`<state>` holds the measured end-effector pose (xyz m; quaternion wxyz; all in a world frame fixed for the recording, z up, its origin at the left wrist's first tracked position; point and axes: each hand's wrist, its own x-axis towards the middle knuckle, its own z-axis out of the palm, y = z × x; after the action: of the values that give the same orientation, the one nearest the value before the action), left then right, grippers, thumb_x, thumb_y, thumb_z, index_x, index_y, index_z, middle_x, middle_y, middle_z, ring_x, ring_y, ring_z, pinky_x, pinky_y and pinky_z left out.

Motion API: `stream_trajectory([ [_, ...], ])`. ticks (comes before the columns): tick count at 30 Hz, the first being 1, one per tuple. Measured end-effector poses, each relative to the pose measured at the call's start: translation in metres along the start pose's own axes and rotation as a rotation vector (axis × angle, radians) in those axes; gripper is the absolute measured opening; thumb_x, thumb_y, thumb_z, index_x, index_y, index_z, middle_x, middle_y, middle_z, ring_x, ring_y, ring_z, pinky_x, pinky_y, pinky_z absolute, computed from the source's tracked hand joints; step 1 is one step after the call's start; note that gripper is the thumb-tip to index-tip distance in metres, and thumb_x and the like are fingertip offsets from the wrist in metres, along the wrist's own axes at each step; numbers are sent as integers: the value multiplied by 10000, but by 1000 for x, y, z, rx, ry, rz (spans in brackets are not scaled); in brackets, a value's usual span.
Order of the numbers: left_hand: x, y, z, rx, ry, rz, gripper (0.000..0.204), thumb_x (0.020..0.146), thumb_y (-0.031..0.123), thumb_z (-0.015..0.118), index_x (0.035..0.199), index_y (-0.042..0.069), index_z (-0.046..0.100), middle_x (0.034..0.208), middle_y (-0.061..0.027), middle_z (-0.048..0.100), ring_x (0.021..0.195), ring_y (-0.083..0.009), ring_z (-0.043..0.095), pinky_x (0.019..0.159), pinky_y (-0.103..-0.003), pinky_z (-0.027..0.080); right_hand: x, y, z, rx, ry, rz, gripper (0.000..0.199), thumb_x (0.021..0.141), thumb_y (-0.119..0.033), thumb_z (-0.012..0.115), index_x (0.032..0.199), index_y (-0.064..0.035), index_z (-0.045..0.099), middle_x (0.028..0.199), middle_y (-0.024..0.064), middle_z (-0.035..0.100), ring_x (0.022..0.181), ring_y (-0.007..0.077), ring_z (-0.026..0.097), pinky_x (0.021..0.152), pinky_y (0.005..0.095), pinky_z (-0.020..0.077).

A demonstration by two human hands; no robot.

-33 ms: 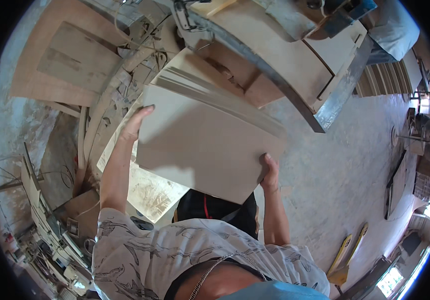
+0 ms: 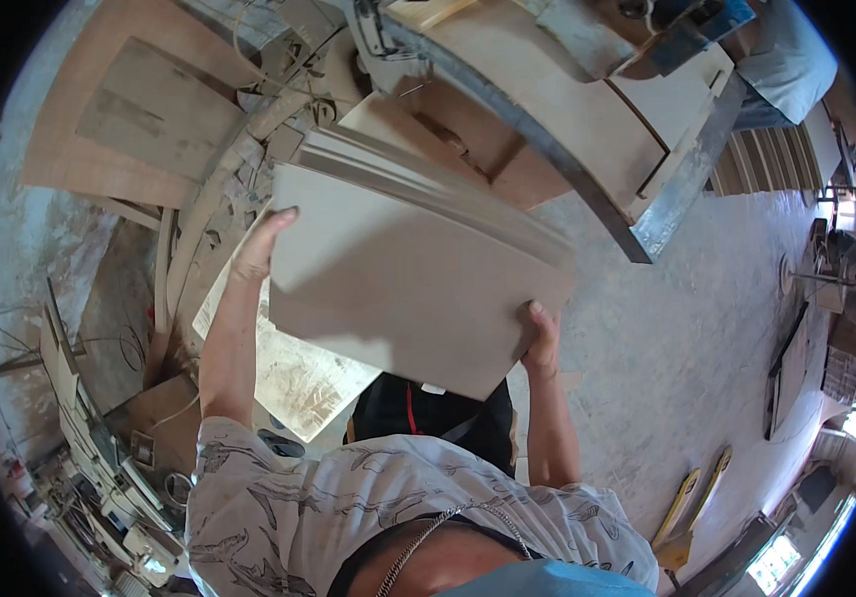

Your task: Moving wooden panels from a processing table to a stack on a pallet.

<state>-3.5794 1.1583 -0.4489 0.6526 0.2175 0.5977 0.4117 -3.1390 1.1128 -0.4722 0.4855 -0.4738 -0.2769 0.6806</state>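
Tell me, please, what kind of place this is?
Most likely a woodworking shop. Both hands, left hand and right hand, carry a stack of flat boards; cut wooden panels lie around, beside a metal-framed workbench on a dusty floor.

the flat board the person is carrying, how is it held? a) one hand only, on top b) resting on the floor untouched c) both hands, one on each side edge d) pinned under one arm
c: the left hand grips the left edge of the flat board and the right hand grips its lower right edge, holding it off the concrete floor.
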Motion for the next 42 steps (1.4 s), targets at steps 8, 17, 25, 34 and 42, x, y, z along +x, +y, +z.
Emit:
stream_trajectory([
  [8,-29,-82,-172,-24,-16,808,627,569,183,761,1127,6,538,1060,-101,606,993,-256,573,822,-348,492,26,52,13,-89,-569,-239,720,765,-461,597,1265,-8,347,1226,109,443,1101,263,456,909,404,395],
  [17,-42,-119,-169,-298,-100,836,727,774,546,535,1259,11,448,1266,-139,472,1195,-255,420,1012,-384,321,46,80,82,-328,-290,-703,916,810,-644,415,1413,-44,76,1445,126,203,1320,260,235,1065,433,241],
  [25,-47,-81,-123,-601,198,662,909,790,741,258,1348,28,329,1380,-121,348,1292,-234,287,1080,-375,184,18,111,35,1389,-901,21,950,695,-353,754,1387,-30,189,1419,140,258,1300,250,254,1072,392,242],
  [34,-45,-92,-182,-725,-227,598,709,882,607,301,1284,33,416,1198,-91,524,1091,-203,496,933,-317,406,11,111,47,1299,-507,379,581,718,-139,688,1222,-12,428,1114,114,527,973,191,546,711,317,531],
  [42,-47,-114,-174,-520,229,702,566,897,493,412,1225,36,476,1135,-76,564,1003,-175,556,845,-301,477,6,120,51,624,-383,30,526,765,-214,616,1213,-6,436,1110,121,530,983,208,542,736,331,520],
])
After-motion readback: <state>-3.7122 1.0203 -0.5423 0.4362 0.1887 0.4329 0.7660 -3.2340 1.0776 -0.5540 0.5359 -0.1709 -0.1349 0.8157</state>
